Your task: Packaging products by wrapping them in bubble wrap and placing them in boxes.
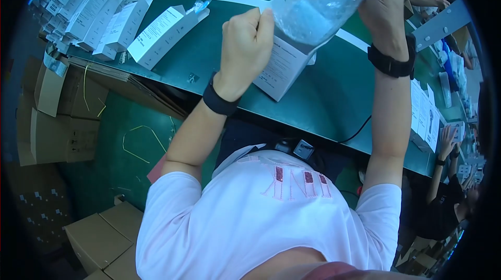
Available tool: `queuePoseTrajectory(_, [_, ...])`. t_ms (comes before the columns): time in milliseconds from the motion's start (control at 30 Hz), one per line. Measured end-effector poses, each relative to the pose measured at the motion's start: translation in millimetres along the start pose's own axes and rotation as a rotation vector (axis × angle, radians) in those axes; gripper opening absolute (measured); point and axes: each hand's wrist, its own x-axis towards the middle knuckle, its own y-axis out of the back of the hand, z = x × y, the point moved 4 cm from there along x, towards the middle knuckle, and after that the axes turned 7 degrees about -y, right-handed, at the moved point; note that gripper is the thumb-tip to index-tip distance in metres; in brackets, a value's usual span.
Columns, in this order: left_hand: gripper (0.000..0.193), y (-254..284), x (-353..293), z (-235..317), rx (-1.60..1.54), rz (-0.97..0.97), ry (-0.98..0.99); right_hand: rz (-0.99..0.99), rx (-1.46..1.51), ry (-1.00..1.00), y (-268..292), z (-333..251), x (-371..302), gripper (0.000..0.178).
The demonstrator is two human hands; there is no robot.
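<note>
- Head view, centre: left hand [248, 40] is closed in a fist on the upper edge of a white carton [284, 63], holding it tilted above the green table [334, 97].
- Right hand [383, 3], at one o'clock from the left, is clamped around the top of a clear plastic bag [321, 1] whose lower end sits at the carton's open mouth; what is inside the bag is too blurred to tell.
- Step in hand, as I judge it: feeding the bagged item into the carton. The next move calls for the mouth held open and the bag lowered straight, so the film does not bunch on the rim.
- Both wrists carry a black strap [219, 100].
- At ten o'clock, a row of white boxes [99, 14] lies along the table's far-left edge, with one open box [164, 35] nearest the left hand, well apart from it.
- At three o'clock, flat white packages [425, 116] lie on the table beside the right forearm.
- A black cable [357, 133] crosses the table's near edge.
- At eight o'clock, brown cardboard cartons [57, 118] stand on the floor.
- At four o'clock, another person's raised hand [447, 139] works nearby, clear of the carton.
- Nothing stands between bag and carton.
</note>
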Motion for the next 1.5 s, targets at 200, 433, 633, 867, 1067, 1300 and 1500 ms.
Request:
queuePoseTrajectory(200, [0.028,16.9,-23.7,0.2,-0.036,0.133,-0.014,-0.675,-0.79,0.024,-48.9,0.8,-36.8,0.041])
queuePoseTrajectory(433, [0.028,38.9,-44.5,-1.5,-0.065,0.034,0.095,0.001,-0.497,0.059,11.6,5.1,-41.3,0.032])
queuePoseTrajectory(633, [0.054,25.3,-21.5,-16.5,-0.828,-0.09,0.081,-0.53,-0.991,-0.033,30.0,134.9,-72.1,0.039])
queuePoseTrajectory(867, [0.054,9.6,-10.1,-12.2,-0.657,-0.449,0.094,-0.509,-1.122,-0.179,54.9,171.4,-88.8,0.032])
queuePoseTrajectory(1067, [0.042,3.0,-28.9,7.0,-0.556,-0.129,0.039,0.071,-0.08,-0.364,76.3,5.9,-64.5,0.026])
queuePoseTrajectory(1300, [0.03,-4.8,-24.6,3.8,-0.569,-0.038,0.079,-0.263,-0.796,-0.155,-42.7,-12.8,-90.5,0.017])
queuePoseTrajectory(1500, [0.044,-2.5,-26.0,6.8,-0.623,0.044,0.109,-0.55,-1.177,0.16,-72.5,8.2,-94.7,0.018])
